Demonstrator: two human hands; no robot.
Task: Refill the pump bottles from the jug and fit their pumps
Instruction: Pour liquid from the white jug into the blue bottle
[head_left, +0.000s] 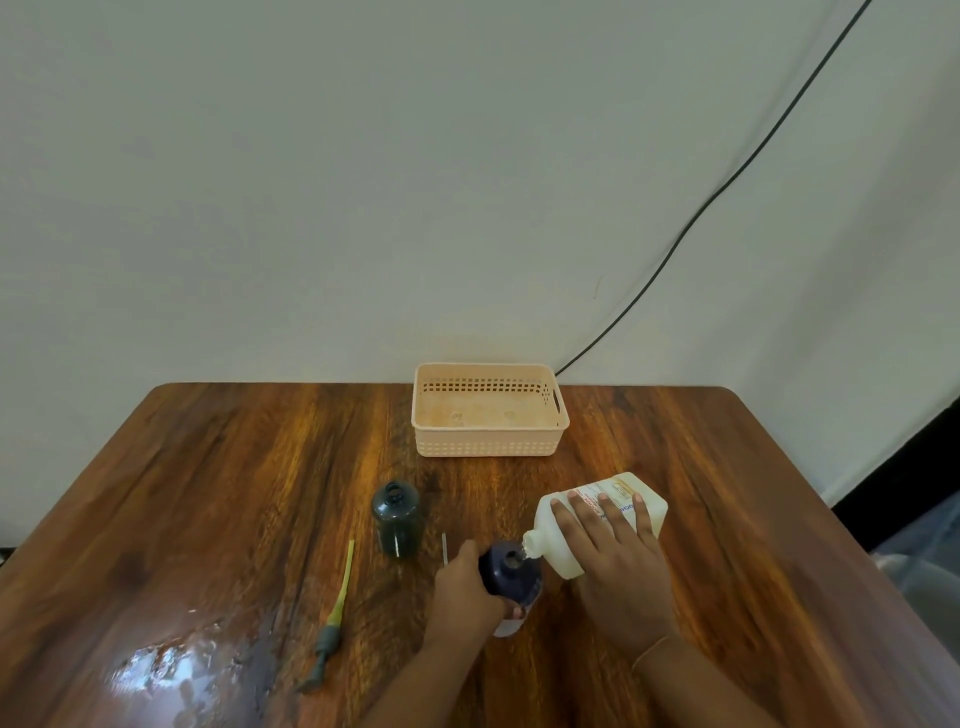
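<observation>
Between left hand (464, 597) and right hand (618, 566), dark bottle (509, 571) under tipped jug (597, 525).

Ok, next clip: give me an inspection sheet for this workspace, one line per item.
Surface: wooden table, glossy, with a wet-looking patch at the near left.
Job's things: white jug tipped, spout at the mouth of the dark blue bottle; second dark bottle upright, open, no pump; pump with yellow-green tube lying on the table; a thin tube partly hidden by the left hand.
Clutter: peach basket, empty, at the far edge.
Hands: left hand holds the blue bottle; right hand holds the jug.
Cables: black cable along the wall.
Surroundings: plain wall.
</observation>
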